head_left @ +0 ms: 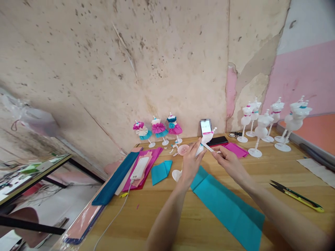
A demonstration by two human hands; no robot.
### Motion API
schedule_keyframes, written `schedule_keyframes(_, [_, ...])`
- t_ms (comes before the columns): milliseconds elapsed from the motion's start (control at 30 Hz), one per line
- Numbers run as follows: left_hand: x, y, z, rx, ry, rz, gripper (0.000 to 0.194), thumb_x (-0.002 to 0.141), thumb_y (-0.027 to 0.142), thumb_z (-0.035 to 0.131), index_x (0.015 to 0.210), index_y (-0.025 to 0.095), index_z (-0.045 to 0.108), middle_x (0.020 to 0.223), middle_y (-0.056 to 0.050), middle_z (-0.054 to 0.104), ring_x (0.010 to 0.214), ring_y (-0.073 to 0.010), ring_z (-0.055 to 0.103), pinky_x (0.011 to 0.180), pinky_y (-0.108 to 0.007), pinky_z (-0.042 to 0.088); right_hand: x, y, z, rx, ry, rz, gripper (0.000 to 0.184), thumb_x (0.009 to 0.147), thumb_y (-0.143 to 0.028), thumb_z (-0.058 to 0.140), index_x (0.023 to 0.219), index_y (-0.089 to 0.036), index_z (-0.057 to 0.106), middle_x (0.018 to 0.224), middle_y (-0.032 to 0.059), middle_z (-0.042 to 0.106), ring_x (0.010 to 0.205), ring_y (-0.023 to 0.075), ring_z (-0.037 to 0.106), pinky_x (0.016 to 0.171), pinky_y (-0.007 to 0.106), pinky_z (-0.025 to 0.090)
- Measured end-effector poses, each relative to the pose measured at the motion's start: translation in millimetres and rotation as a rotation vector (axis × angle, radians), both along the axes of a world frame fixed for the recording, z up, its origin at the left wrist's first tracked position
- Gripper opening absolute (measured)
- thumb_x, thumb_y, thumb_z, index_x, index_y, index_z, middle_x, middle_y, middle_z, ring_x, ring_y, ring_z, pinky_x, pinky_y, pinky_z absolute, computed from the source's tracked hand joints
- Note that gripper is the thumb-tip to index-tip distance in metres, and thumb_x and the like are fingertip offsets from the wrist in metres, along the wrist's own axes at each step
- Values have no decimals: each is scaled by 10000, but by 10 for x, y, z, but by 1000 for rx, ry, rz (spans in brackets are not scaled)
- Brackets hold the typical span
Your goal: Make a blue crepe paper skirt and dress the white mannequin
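Our left hand (pixel 190 165) grips a white mannequin stand (pixel 206 137), rod (pixel 208 147) slanting down-right into our right hand's (pixel 227 164) pinch.

Between your left hand (pixel 190 164) and right hand (pixel 230 164): a small mannequin (pixel 206 137). Behind your hands, a phone (pixel 206 127) leans against the wall (pixel 131 69). Before them, a paper strip (pixel 225 209) lies on the table (pixel 167 223). To your left lie folded paper (pixel 160 172) and stacked sheets (pixel 115 174), with dressed mannequins (pixel 158 129) behind. To your right, bare mannequins (pixel 261 127) stand behind scissors (pixel 298 197).
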State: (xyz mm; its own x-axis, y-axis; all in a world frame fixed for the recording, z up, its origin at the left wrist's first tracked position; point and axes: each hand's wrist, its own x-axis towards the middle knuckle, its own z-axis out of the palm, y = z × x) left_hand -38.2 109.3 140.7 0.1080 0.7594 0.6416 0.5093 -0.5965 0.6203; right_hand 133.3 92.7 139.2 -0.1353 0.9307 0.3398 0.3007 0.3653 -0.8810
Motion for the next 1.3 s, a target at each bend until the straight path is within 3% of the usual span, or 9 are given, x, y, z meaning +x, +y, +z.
schedule_keyframes(267, [29, -27, 60, -263, -297, -181, 449, 868, 377, 603, 1300, 255, 583, 1303, -72, 606, 1218, -247, 537, 1067, -401, 388, 53, 72, -37, 46, -52, -45, 335, 939, -492, 445, 1017, -215, 617, 790, -1, 634, 671, 142, 529, 578, 268, 332])
schedule_keyframes(467, [61, -12, -3, -501, -611, -430, 498, 856, 425, 613, 1319, 255, 541, 1231, -103, 620, 947, -226, 659, 707, -324, 564, 56, 111, -70, 29, -9, -5, 335, 938, -498, 446, 1005, -213, 610, 938, 27, 697, 790, 165, 611, 654, 276, 407])
schedule_keyframes(633, [87, 22, -84, -633, -757, -472, 524, 861, 456, 601, 1336, 250, 521, 1201, -101, 626, 884, -193, 685, 656, -269, 570, 51, 112, -96, 30, 16, 22, 315, 947, -477, 439, 1054, -226, 598, 984, 26, 703, 877, 177, 641, 739, 294, 446])
schedule_keyframes(1000, [65, 58, -91, -517, -619, -407, 473, 879, 438, 579, 1316, 257, 554, 1215, -97, 626, 886, -210, 685, 622, -278, 567, 69, 88, -57, 66, -60, -20, 322, 948, -476, 426, 1028, -231, 619, 999, 34, 704, 867, 193, 639, 720, 304, 440])
schedule_keyframes(1300, [74, 33, -66, -519, -622, -444, 507, 893, 449, 555, 1357, 247, 519, 1190, -102, 645, 872, -213, 687, 613, -270, 544, 122, 191, -127, 79, -161, -104, 323, 945, -466, 428, 1079, -238, 613, 969, 42, 710, 868, 214, 639, 720, 322, 438])
